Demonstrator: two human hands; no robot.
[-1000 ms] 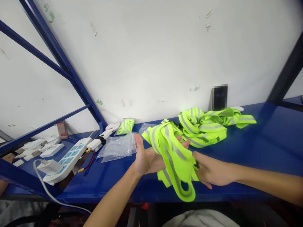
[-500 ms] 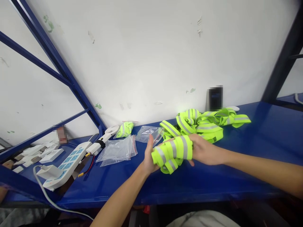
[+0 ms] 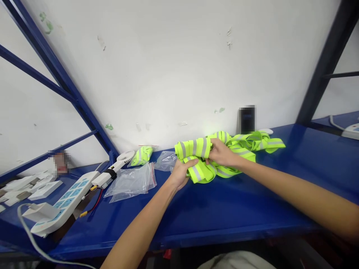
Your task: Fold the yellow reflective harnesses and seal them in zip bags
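Note:
A neon-yellow reflective strap bundle (image 3: 196, 148) with grey stripes is held between my two hands above the blue table (image 3: 179, 213). My left hand (image 3: 181, 172) grips its lower left part, thumb on top of a fold. On the right side, my right hand (image 3: 220, 152) has its fingers closed around the bundle's end. Looser reflective straps (image 3: 246, 151) lie heaped just behind and to the right; where they meet the held bundle is partly hidden. Left of my hands are clear zip bags (image 3: 131, 181), and a bag packed with yellow strap (image 3: 142, 155) lies behind them.
A white power strip (image 3: 66, 203) with a plugged-in adapter stands at the left, beside a small white fan (image 3: 125, 157) and a red-black cable (image 3: 94, 205). White boxes (image 3: 45, 188) lie farther left. A dark, blurred-out device (image 3: 247, 119) leans on the wall at the back.
Both hands have moved the bundle away from me, up and slightly left in view. My left hand has gone from spread under the roll to gripping a fold. The camera view has shifted slightly.

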